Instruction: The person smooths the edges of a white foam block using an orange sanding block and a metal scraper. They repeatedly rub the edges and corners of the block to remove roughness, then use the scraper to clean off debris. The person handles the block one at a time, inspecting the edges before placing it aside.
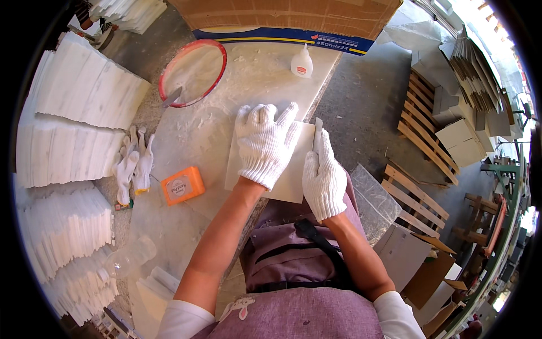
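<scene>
A square white tile lies at the table's right edge, partly overhanging it. My left hand, in a white knit glove, lies flat on the tile with its fingers apart. My right hand, gloved alike, is beside the tile's right edge. Its fingers are closed along a flat grey strip-like tool, which stands at the tile's far right corner; the tool's lower part is hidden by the glove. To the left of my left forearm lies an orange block-shaped pad.
The dusty table bears a red-rimmed round basin with a scraper, a small white squeeze bottle and spare gloves. White slabs are stacked on the left, a cardboard box stands behind, wooden pallets at right.
</scene>
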Tool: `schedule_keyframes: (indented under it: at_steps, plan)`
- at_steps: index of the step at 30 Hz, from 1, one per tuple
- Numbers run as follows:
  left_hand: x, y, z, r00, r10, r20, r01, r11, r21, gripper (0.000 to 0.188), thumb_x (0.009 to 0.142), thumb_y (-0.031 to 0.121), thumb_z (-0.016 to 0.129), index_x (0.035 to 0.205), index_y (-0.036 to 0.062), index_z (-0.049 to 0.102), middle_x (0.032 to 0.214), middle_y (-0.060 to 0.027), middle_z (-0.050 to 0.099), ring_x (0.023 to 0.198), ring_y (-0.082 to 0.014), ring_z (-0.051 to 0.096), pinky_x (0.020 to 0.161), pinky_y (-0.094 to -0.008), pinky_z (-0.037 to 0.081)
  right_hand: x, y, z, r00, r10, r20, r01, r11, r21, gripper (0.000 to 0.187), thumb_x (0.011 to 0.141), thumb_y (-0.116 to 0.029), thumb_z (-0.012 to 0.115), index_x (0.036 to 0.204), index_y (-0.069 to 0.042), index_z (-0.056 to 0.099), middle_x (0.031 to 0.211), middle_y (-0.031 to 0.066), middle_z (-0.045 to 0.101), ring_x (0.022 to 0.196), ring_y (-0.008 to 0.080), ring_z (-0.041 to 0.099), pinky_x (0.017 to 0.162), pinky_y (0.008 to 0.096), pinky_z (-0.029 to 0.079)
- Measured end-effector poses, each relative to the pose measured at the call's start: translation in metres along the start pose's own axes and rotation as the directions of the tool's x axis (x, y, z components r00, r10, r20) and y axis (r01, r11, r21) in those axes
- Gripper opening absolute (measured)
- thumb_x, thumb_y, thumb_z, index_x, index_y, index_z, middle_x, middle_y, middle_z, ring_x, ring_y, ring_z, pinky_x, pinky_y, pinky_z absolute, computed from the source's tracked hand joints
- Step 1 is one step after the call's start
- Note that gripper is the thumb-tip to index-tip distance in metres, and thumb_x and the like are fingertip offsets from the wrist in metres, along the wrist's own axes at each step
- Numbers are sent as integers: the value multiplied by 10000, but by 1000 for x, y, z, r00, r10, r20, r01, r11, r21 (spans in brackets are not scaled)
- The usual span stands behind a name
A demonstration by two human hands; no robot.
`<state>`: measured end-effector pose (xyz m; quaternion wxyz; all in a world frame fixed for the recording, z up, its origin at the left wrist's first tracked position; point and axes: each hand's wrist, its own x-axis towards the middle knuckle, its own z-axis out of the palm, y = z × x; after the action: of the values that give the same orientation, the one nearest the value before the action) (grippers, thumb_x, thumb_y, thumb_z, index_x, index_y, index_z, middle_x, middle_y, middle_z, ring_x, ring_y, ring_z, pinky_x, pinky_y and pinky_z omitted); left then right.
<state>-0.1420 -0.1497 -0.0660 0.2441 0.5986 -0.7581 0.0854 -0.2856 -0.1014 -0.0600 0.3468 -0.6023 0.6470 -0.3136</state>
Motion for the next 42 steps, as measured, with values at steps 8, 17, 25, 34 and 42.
schedule_keyframes:
  at_steps: [8, 17, 25, 34, 42]
  plan:
    - [1, 0, -2, 1000, -8, 13, 8, 1000, -7, 334, 819, 299, 685, 1119, 152, 693, 925, -64, 541, 904, -271, 552, 921, -488, 405, 0, -1, 0, 1000, -30, -11, 30, 999, 26, 573, 897, 6, 482, 1459, -57, 388, 1338, 244, 542, 1213, 348, 559, 980, 360, 480]
    - [3, -1, 2, 1000, 25, -6, -25, 999, -47, 218, 824, 258, 688, 1003, 137, 660, 908, -57, 552, 899, -278, 552, 932, -486, 408, 0, 3, 1, 999, -32, 17, 30, 997, 71, 569, 909, 10, 478, 1466, -46, 381, 1361, 229, 538, 1243, 331, 553, 1020, 339, 436]
    - [5, -1, 7, 998, 68, -3, -68, 997, -35, 187, 827, 261, 668, 952, 127, 636, 863, -69, 533, 900, -286, 548, 934, -475, 410, 1, 23, 12, 983, -162, -81, 161, 987, -19, 533, 940, -120, 534, 1454, -59, 409, 897, 214, 667, 606, 317, 634, 571, 358, 505]
    - [7, -1, 6, 997, 71, 40, -68, 995, -68, 155, 817, 237, 662, 911, 127, 607, 849, -68, 521, 879, -283, 539, 884, -450, 415, 12, 19, 9, 992, -119, -41, 118, 992, -42, 503, 940, -133, 521, 1428, -48, 434, 832, 238, 655, 607, 345, 631, 557, 400, 496]
    - [6, 1, 3, 993, 39, 107, -34, 998, -50, 233, 831, 234, 676, 1034, 124, 641, 961, -73, 570, 955, -303, 542, 884, -459, 418, 19, 9, 5, 996, 75, 53, -70, 994, -84, 506, 938, -163, 511, 1419, -32, 428, 821, 249, 659, 649, 363, 653, 576, 428, 509]
